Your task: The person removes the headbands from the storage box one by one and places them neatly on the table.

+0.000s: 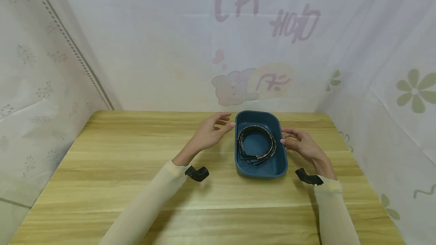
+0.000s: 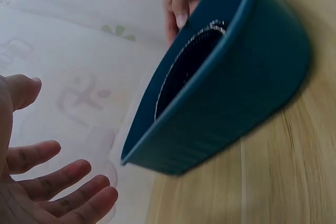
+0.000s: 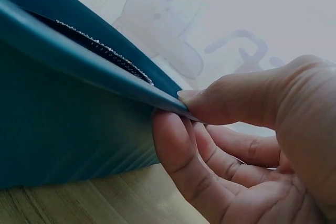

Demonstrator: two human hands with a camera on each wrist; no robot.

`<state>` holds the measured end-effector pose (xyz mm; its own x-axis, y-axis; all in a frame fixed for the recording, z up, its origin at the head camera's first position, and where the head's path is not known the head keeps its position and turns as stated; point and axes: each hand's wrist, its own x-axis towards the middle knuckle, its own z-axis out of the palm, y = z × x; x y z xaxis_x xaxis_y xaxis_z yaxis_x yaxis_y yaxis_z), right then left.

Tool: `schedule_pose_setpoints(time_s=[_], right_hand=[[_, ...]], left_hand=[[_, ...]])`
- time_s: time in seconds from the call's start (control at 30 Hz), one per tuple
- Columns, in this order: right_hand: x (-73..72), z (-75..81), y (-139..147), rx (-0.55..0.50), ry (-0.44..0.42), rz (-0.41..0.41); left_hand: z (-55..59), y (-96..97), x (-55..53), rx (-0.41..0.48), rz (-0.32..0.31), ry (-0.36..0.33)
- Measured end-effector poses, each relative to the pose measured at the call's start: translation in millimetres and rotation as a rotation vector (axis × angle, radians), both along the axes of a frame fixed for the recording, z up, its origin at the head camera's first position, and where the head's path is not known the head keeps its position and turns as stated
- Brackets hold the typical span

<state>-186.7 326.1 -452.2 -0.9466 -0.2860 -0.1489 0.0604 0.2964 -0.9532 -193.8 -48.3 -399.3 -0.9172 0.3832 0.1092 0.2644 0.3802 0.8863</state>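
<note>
A blue rectangular plastic bin stands on the wooden table. Inside it lie several black headbands with a speckled, glittery band, nested in a ring. My right hand pinches the bin's right rim, thumb on the inside and fingers beneath the lip, as the right wrist view shows. Beside the left rim is my left hand, its fingers spread and relaxed. In the left wrist view a gap separates the left hand from the bin. The bin's sides hide most of the headbands in both wrist views.
The wooden table reaches back to a white printed cloth. Similar cloth hangs along the left and right sides. A black wrist-worn device sits at the left cuff, another black device at the right cuff.
</note>
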Motion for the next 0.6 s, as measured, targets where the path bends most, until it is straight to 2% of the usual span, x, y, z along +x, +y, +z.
schedule_pose_setpoints(time_s=[0.43,0.6], right_hand=[[-0.3,1.4,0,-0.025,0.002,0.007],[-0.9,0.9,-1,-0.013,-0.009,0.002]], left_hand=[[10.4,32.3,-3.6,0.032,-0.087,-0.083],[10.3,42.7,-5.1,0.089,-0.15,-0.16]])
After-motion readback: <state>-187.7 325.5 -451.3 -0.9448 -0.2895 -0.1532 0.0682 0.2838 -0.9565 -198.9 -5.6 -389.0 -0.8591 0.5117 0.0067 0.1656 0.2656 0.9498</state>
